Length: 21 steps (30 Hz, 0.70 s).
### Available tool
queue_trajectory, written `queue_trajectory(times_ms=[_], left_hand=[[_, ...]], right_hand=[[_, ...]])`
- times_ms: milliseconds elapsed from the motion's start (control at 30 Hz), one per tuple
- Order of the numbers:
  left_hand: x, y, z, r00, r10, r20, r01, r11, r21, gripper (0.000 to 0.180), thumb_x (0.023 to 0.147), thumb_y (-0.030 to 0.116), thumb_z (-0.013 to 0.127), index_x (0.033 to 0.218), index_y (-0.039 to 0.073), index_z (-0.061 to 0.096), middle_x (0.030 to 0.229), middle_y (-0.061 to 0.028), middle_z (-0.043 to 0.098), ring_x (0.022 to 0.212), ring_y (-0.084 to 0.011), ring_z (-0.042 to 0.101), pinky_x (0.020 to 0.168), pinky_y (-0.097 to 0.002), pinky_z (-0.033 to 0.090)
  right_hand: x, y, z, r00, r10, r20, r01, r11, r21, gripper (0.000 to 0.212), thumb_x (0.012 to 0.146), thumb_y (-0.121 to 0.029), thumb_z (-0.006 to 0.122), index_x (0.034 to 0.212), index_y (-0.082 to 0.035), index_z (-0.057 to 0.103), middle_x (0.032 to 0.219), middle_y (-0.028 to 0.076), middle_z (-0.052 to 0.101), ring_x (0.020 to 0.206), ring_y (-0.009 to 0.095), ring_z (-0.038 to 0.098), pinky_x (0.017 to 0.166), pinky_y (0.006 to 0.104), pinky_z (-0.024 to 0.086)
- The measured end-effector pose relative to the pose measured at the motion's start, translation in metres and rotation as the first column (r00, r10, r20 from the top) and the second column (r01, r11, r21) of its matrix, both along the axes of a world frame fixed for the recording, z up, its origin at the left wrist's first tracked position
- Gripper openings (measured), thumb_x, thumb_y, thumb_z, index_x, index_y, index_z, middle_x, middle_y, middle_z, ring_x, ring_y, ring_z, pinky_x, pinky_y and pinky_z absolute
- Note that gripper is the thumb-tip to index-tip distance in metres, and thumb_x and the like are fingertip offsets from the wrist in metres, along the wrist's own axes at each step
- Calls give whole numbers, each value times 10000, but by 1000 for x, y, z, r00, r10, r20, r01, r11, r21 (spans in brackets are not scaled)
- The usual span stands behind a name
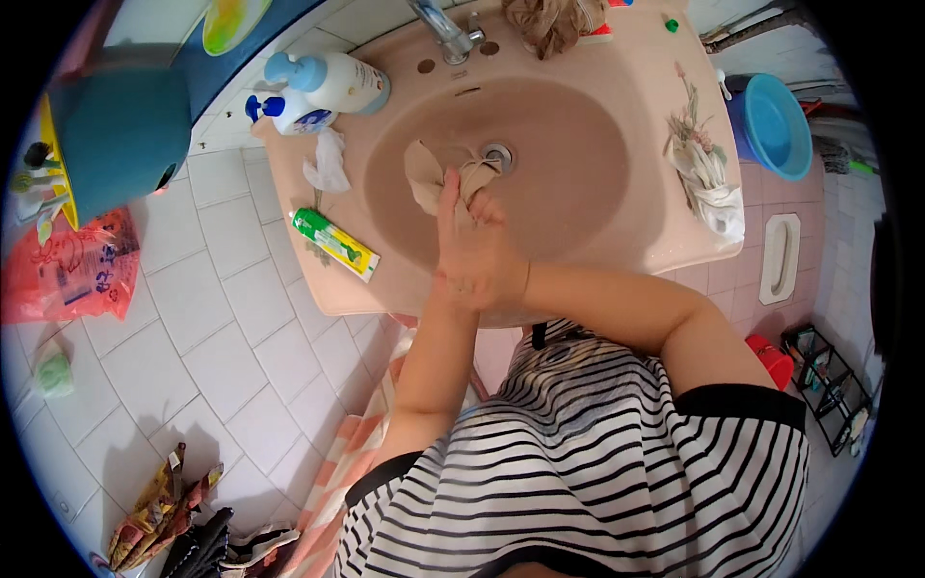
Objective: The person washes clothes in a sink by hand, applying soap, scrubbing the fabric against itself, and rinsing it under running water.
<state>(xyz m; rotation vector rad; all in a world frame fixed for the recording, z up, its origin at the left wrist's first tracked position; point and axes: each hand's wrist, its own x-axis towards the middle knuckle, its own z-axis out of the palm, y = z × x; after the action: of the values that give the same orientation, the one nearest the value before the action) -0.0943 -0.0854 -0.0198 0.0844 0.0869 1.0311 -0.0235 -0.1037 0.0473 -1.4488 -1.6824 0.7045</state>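
Both my hands meet over the near left part of the pink washbasin [597,231]. A thin beige cloth [424,173] sticks out past them, bunched and folded toward the metal drain [498,157]. My left hand [450,226] is closed around part of this cloth, with one digit pointing up along it. Overlapping it from the right, my right hand [493,252] has its fingers curled on the cloth. The hands partly hide each other and the cloth between them. At the back stands a chrome tap [453,37].
Two pump bottles [337,85], a white crumpled piece [328,161] and a green-yellow tube [334,244] rest on the basin's left rim. Brown cloth [549,24] lies behind; white cloth [708,193] is on the right rim. A blue bucket [776,125] stands right.
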Motion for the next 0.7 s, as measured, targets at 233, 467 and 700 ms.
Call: queue_trajectory(times_ms=[233, 467, 700], left_hand=[[46, 21, 90, 709, 256, -658, -585, 734, -345, 299, 899, 256, 545, 1125, 60, 532, 1036, -84, 593, 973, -215, 573, 864, -363, 471], [6, 19, 76, 714, 255, -652, -493, 845, -209, 176, 871, 209, 604, 972, 78, 542, 842, -71, 555, 831, -183, 562, 796, -382, 474], [-28, 34, 71, 676, 326, -660, -665, 655, -358, 348, 891, 301, 581, 674, 127, 372, 576, 31, 320, 520, -101, 317, 524, -272, 323]], right_hand=[[94, 86, -39, 974, 188, -128, -192, 981, -21, 170, 758, -226, 598, 832, -73, 589, 703, 94, 589, 670, 321, 571, 607, 396, 470], [85, 67, -25, 757, 416, -504, -604, 741, -295, 298, 787, -254, 625, 1040, -98, 600, 753, 50, 591, 652, 199, 571, 626, 329, 458], [114, 58, -20, 807, 387, -446, -580, 378, -722, 193, 764, -246, 668, 873, -92, 626, 821, 51, 588, 734, 181, 574, 705, 308, 462]])
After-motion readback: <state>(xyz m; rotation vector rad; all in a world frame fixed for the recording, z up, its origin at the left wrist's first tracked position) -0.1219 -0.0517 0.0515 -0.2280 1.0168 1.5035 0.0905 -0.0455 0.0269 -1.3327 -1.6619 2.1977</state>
